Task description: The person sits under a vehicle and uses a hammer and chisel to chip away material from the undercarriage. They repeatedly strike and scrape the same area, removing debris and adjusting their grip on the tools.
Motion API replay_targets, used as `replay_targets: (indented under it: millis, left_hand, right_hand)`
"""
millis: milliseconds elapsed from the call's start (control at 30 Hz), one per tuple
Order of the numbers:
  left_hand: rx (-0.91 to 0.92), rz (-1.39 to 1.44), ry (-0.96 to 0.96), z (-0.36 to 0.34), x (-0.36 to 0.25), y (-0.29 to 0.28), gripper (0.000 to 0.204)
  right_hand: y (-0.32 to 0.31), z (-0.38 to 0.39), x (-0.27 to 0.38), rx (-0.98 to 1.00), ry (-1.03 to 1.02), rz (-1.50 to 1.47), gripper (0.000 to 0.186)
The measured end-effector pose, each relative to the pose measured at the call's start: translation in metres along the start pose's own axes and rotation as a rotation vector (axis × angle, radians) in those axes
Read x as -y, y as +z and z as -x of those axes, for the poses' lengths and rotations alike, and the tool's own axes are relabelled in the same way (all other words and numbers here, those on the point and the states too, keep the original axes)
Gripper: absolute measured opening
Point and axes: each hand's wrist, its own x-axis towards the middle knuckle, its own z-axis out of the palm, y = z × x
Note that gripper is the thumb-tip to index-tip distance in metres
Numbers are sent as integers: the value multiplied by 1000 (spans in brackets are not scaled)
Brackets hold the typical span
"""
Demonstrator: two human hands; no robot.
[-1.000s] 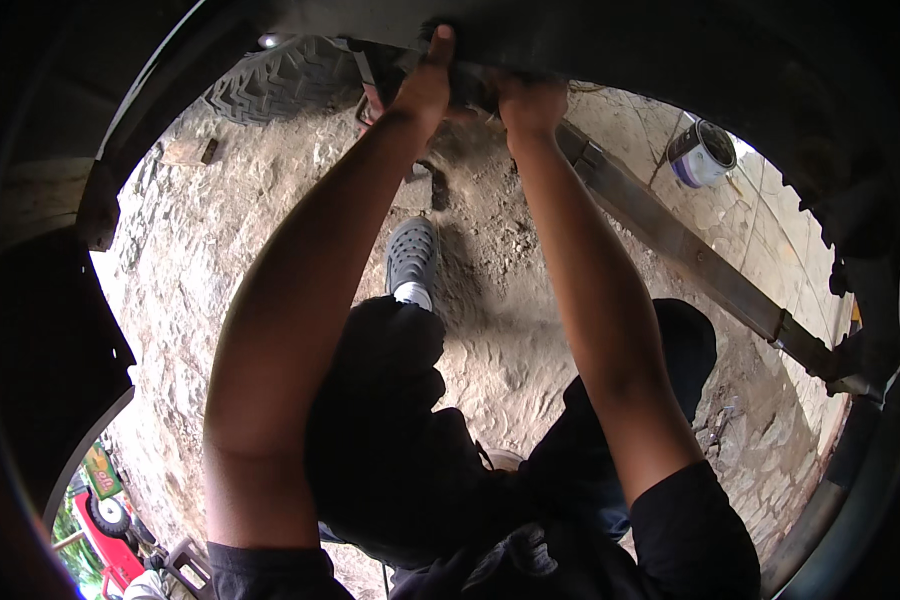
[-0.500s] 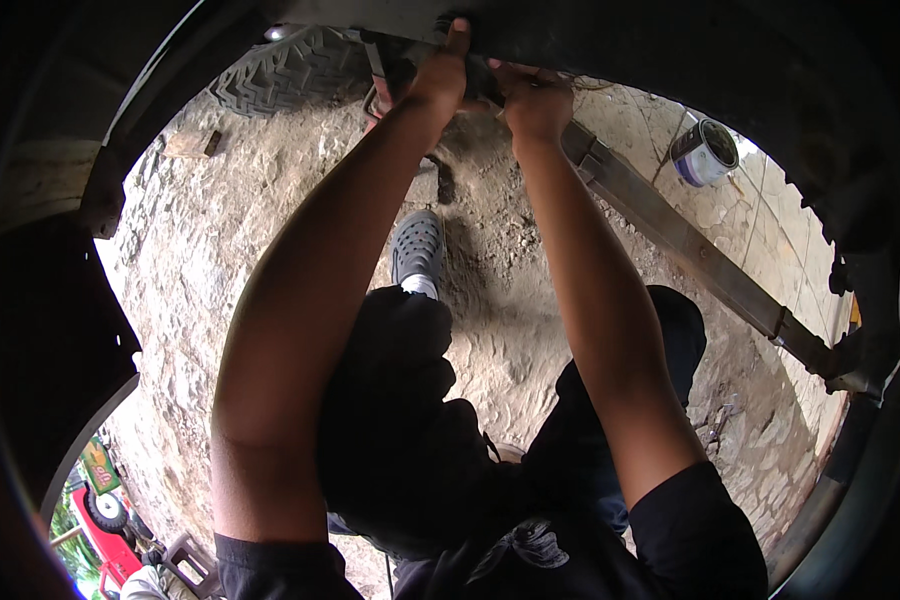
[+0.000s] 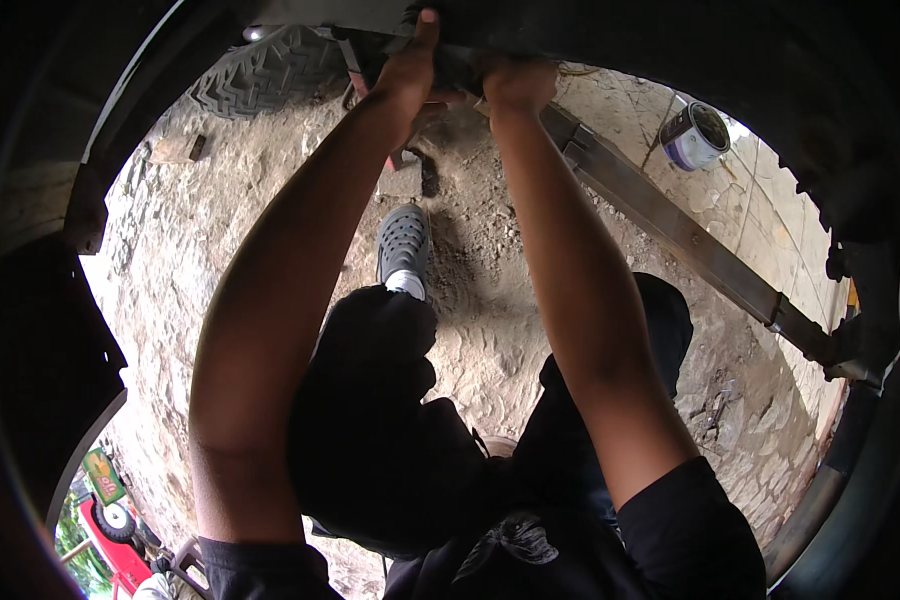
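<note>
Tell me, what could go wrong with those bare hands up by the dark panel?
The left hand and right hand are bare, so the dark panel might scrape or pinch them. Both are partly hidden, so a slip could go unnoticed. The perforated shoe may protect little if something drops.

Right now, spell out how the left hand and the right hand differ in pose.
The left hand has its thumb pointing straight up over the dark panel; the right hand looks curled, its fingertips hidden. The left hand reaches higher in the picture than the right hand. Both are bare and raised to the panel; any grip is hidden.
</note>
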Motion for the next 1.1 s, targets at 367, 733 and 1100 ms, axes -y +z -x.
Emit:
replay_targets:
  millis: [367,733,1100]
  left_hand:
    - [-80,52,5,-4,10,-2,96]
    - [-104,12,23,-4,8,-4,92]
    - [-105,100,-112,-6,-2,6,105]
  right_hand:
    - [-25,19,11,255,162,-302,45]
    - [-26,17,11,216,-27,-266,38]
    - [-12,3,16,197,44,113,38]
